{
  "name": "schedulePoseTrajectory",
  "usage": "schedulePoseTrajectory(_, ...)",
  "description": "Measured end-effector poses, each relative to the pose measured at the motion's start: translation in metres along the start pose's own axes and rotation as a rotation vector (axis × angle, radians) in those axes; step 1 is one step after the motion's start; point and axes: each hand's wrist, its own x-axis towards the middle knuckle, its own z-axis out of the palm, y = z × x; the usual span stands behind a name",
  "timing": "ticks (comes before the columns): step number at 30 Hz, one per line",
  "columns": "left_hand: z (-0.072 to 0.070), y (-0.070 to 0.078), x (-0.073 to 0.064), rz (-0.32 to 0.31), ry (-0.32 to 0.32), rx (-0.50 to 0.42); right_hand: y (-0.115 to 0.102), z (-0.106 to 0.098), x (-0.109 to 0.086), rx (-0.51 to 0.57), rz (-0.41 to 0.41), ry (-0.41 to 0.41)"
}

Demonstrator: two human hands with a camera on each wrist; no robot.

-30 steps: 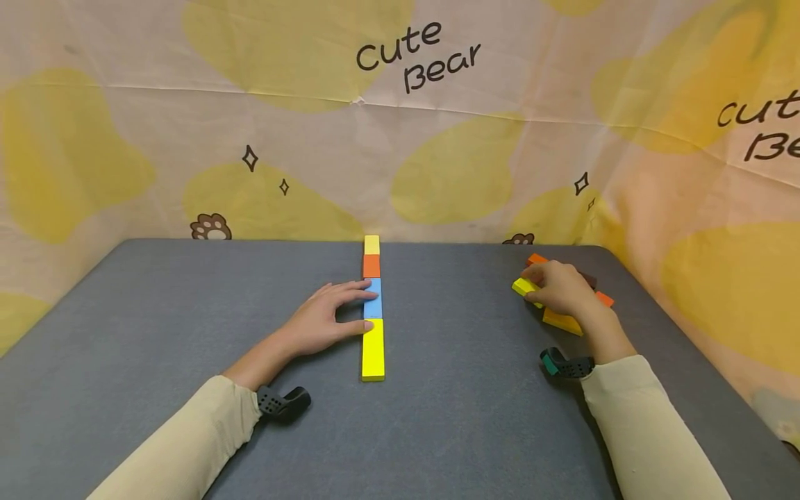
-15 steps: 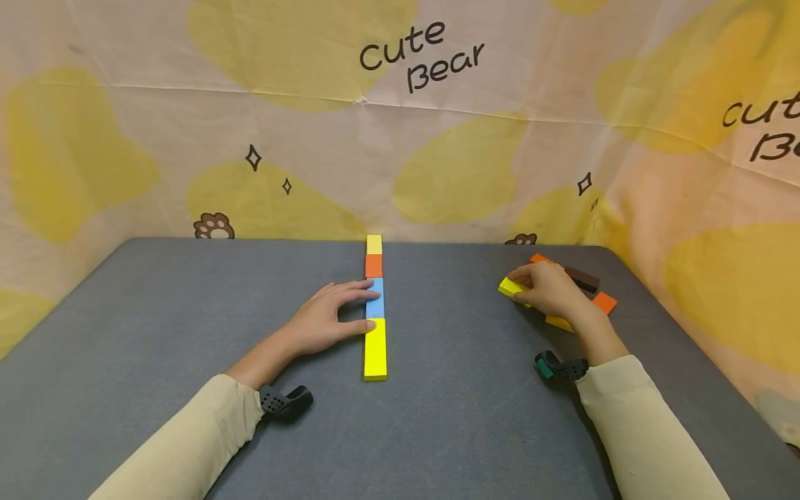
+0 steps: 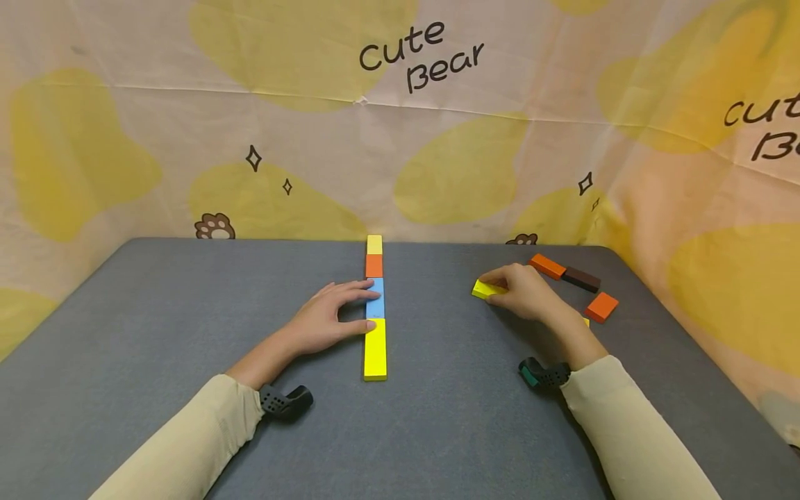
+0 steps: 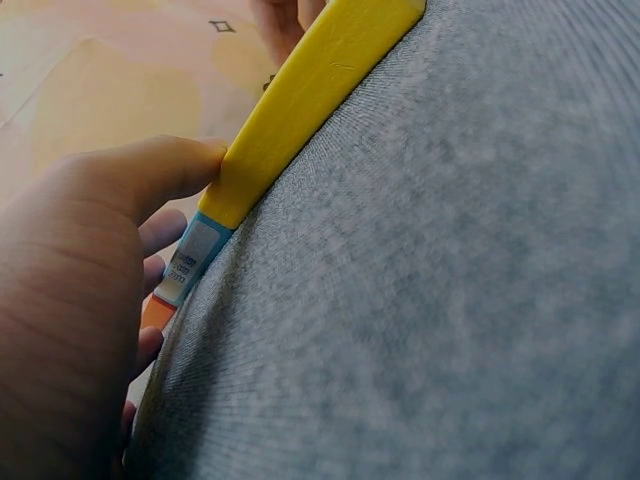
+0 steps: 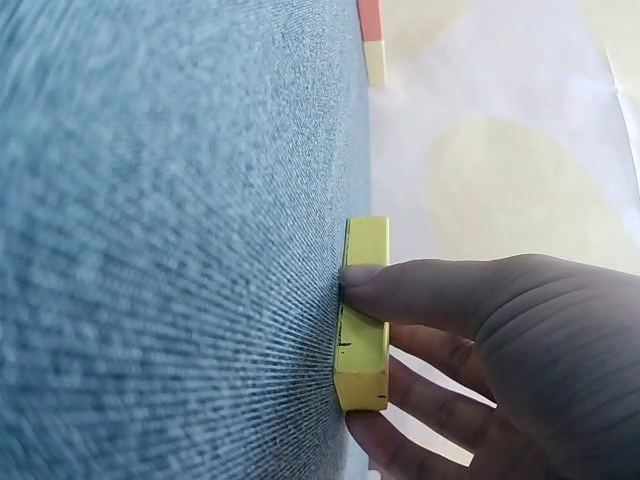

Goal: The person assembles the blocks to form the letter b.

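Note:
Blocks lie end to end in a straight row at the table's middle: a long yellow block (image 3: 375,354) nearest, a blue block (image 3: 375,310) behind it, then an orange block (image 3: 373,265) and a pale yellow block (image 3: 374,244). My left hand (image 3: 321,319) rests beside the row, loosely spread; its thumb touches the long yellow block and fingertips lie over the blue one. To the right, my right hand (image 3: 528,295) pinches another yellow block (image 5: 365,345) between thumb and fingers, at or just above the table. That hand covers part of the block in the head view.
Beyond my right hand lie an orange block (image 3: 546,266), a dark brown block (image 3: 581,279) and a second orange block (image 3: 602,307). A yellow corner (image 3: 586,323) peeks from behind my right wrist. A patterned cloth (image 3: 312,139) hangs behind the grey table (image 3: 437,430).
My right hand has moved left with the yellow block, away from the loose blocks, uncovering the orange and brown ones. My left hand and the row stay in place.

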Motion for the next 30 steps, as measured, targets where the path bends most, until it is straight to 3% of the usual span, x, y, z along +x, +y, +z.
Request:
schedulePoseTrajectory(16, 0.000, 0.000, 0.000, -0.010, -0.007, 0.003, -0.009, 0.003, 0.000, 0.023, -0.024, -0.032)
schedulePoseTrajectory(30, 0.000, 0.000, 0.001, -0.015, 0.000, -0.011, -0.024, -0.009, 0.013, 0.024, -0.013, -0.160)
